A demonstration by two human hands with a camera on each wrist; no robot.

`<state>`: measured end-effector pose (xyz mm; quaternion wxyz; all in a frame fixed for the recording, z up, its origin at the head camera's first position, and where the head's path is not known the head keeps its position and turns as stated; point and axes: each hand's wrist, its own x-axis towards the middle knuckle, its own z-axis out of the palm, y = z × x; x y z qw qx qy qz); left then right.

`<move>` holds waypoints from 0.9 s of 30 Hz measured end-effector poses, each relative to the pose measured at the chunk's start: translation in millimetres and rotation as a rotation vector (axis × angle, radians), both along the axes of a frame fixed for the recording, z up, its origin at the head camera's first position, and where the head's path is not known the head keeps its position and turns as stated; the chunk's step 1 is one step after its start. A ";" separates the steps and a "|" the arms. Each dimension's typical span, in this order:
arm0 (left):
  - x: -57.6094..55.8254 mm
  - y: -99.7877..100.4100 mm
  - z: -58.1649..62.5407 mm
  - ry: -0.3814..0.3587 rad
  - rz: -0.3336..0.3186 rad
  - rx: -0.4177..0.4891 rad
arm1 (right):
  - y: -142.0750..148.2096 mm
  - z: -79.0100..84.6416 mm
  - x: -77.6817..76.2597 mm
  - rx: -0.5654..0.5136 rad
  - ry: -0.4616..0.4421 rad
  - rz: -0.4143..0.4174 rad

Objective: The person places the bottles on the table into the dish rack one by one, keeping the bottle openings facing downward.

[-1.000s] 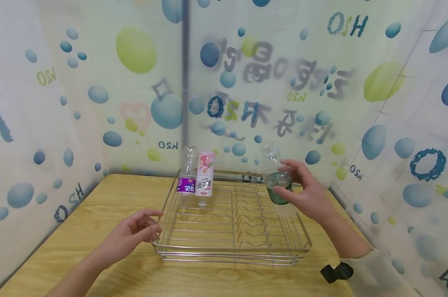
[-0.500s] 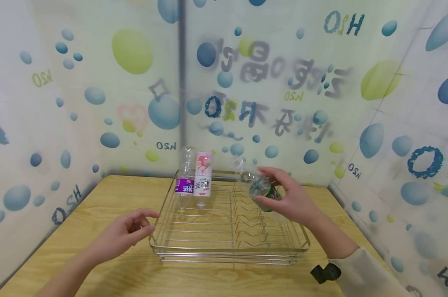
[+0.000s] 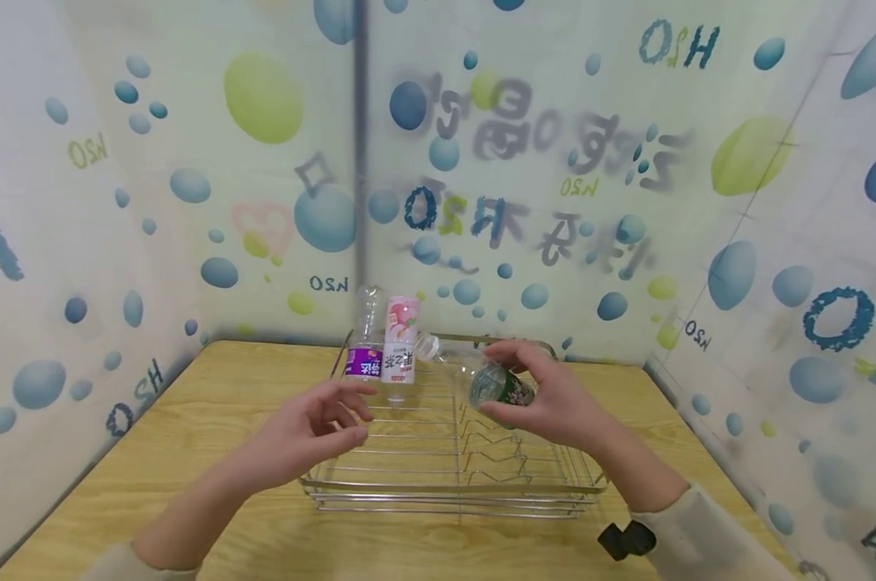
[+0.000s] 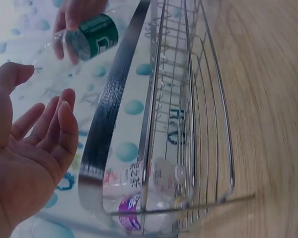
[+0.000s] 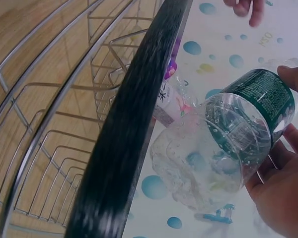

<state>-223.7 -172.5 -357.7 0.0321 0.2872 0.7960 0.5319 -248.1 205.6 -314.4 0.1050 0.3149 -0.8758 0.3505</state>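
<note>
My right hand grips a clear plastic bottle with a green label, its fingers and thumb round the label. The bottle is tilted, with its neck pointing left over the wire rack. Over the rack's left side, my left hand hovers with loosely bent fingers and holds nothing. Two more bottles lean in the rack's back left: a clear one with a purple label, and beside it one with a pink and white label. In the right wrist view the base of the held bottle faces the camera.
The metal rack stands on a wooden table, with a row of bent wire dividers in its right half. Behind the table hangs a patterned curtain. A small black device is at my right sleeve.
My right hand has carried the green-labelled bottle left and tipped it from nearly upright toward lying flat. My left hand has moved from the rack's left edge rightward over the rack.
</note>
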 end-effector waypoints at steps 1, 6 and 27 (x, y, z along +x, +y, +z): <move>-2.5 7.3 0.6 -0.009 -0.021 0.018 | -1.1 -0.8 0.1 0.001 0.000 0.010; -15.5 42.3 1.6 -0.078 -0.094 0.129 | -6.7 -3.0 1.1 0.002 -0.005 0.058; -26.6 68.0 -5.9 -0.163 -0.094 0.263 | -8.0 -7.6 -0.2 0.111 0.072 0.184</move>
